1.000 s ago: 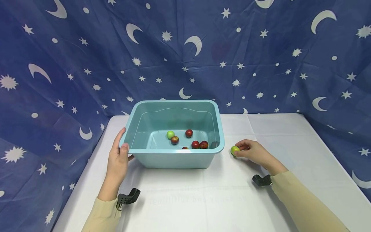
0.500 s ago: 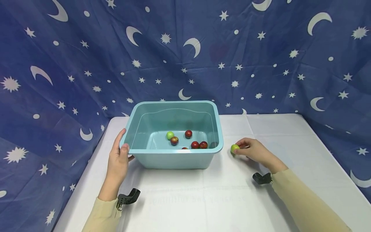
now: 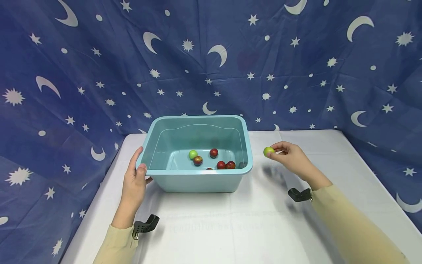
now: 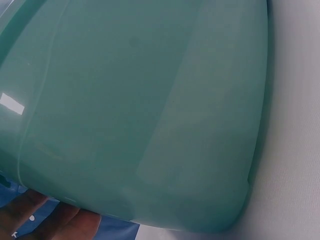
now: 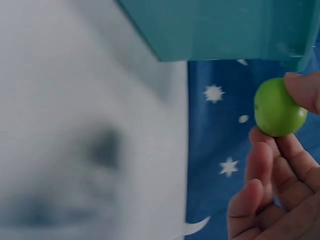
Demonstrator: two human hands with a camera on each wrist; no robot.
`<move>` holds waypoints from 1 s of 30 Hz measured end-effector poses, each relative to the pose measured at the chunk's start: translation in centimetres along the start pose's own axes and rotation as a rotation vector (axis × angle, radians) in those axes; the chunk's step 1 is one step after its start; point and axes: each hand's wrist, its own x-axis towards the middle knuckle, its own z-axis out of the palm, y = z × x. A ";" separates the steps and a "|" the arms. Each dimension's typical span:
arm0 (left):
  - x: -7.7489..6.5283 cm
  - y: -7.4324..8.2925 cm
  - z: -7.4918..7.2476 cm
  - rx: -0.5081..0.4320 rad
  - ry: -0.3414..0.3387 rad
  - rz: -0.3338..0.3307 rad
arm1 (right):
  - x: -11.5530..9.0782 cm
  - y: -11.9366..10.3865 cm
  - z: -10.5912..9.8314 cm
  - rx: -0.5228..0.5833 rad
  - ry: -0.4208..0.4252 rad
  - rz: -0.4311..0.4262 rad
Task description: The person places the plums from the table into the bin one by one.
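Note:
My right hand (image 3: pixel 293 157) pinches a small green plum-like fruit (image 5: pixel 279 107) between thumb and fingertips, raised above the table to the right of the tub. On the left, my left hand (image 3: pixel 134 183) grips the rim of a light-blue plastic tub (image 3: pixel 197 182) at its near left corner, thumb on the rim and fingers along the outer side. Inside the tub lie a green fruit (image 3: pixel 193 154) and several dark red ones, among them a red fruit (image 3: pixel 213 153) towards the back. The front wall partly hides one of them. The left wrist view is mostly filled by the tub's side.
A white cloth (image 3: pixel 204 234) covers the table. Behind it and to the sides hangs a blue curtain (image 3: pixel 184 55) with moons and stars. Each wrist carries a black camera mount, such as the right mount (image 3: pixel 299 195).
My right hand has lifted the green fruit off the table, moving it up and slightly away from me. My left hand keeps its grip on the tub, which stays in place.

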 end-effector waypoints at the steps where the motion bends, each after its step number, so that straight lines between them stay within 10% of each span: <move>1: 0.0 0.0 0.0 -0.001 0.000 -0.002 | 0.1 -0.5 -0.2 0.002 0.016 -0.007; 14: -0.1 0.0 0.0 -0.001 0.003 0.004 | 1.8 -7.7 -2.6 0.077 0.118 -0.104; 30: -0.1 0.4 0.0 -0.028 -0.007 0.012 | 4.1 -15.1 -0.9 0.121 0.016 -0.205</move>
